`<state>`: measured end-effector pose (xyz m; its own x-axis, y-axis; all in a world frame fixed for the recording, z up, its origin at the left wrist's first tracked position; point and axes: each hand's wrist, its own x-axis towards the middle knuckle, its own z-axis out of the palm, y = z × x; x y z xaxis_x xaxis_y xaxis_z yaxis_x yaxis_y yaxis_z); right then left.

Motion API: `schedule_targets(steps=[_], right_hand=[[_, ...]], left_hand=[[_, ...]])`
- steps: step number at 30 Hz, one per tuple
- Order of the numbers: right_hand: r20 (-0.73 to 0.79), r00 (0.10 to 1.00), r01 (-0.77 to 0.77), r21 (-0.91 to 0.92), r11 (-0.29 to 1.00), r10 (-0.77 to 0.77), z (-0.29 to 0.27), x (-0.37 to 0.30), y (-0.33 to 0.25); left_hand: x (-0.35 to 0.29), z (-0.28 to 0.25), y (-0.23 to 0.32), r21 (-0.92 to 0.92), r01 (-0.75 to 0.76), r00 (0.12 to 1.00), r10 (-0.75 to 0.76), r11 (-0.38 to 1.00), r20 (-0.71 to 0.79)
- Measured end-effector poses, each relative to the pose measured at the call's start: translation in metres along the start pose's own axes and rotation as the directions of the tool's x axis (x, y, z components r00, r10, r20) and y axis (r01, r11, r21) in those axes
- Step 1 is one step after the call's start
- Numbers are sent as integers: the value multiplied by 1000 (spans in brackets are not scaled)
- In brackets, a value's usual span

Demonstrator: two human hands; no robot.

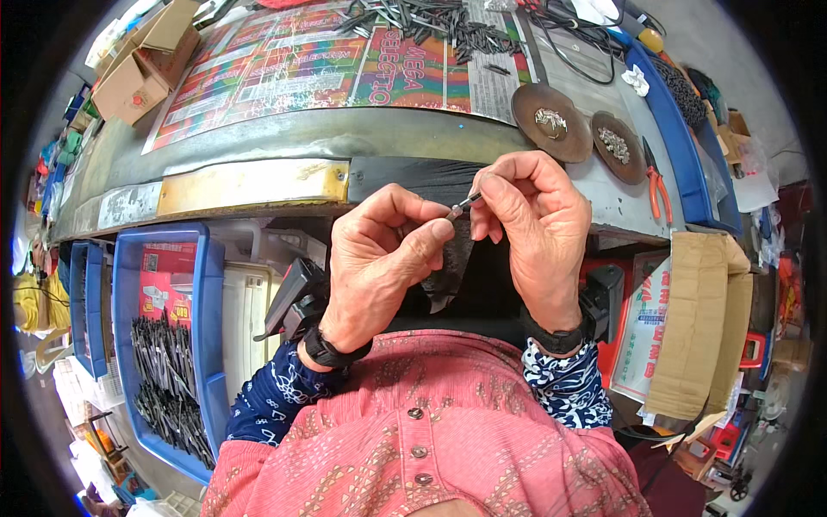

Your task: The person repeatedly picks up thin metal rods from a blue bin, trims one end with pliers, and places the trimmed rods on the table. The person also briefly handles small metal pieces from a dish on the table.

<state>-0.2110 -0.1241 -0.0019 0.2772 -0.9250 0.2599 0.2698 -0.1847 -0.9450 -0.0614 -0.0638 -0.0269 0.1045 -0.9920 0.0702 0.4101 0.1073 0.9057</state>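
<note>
My two hands meet fingertip to fingertip just in front of the bench's near edge. Between thumb and forefinger my left hand [379, 258] pinches a small silvery metal piece [457, 209]. My right hand [543, 233] is closed on a thin black strip [471, 199], whose end touches or nearly touches the silvery piece; which, I cannot tell. Most of both small things is hidden by my fingers. To the right on the bench stand a large brown dish [524, 110] and a smaller brown dish [635, 171], each with small silvery bits in it.
Red-handled pliers [659, 189] lie right of the dishes. Black strips [478, 39] are heaped at the far side of the bench. A blue bin [211, 284] at my left holds many more. Another blue bin [689, 146] and an open cardboard box [698, 327] flank my right.
</note>
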Motion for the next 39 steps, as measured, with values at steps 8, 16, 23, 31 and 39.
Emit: schedule_targets(steps=[8,16,23,31,39], right_hand=[[17,1000,-26,-23,999,26,0,1,-1],[71,997,-34,-125,992,43,-3,6,-2],[73,997,-25,-67,997,30,-1,4,4],[4,999,-32,-8,999,32,-1,1,10],[-18,990,129,-233,964,-137,-34,-5,3]], left_hand=[[-1,0,-2,6,-16,1000,16,1000,-17],[-1,-1,-5,111,-121,992,125,986,-26],[-3,5,0,213,-170,983,180,962,-30],[1,9,-7,260,-192,978,206,946,-25],[13,8,1,252,-83,996,78,964,32]])
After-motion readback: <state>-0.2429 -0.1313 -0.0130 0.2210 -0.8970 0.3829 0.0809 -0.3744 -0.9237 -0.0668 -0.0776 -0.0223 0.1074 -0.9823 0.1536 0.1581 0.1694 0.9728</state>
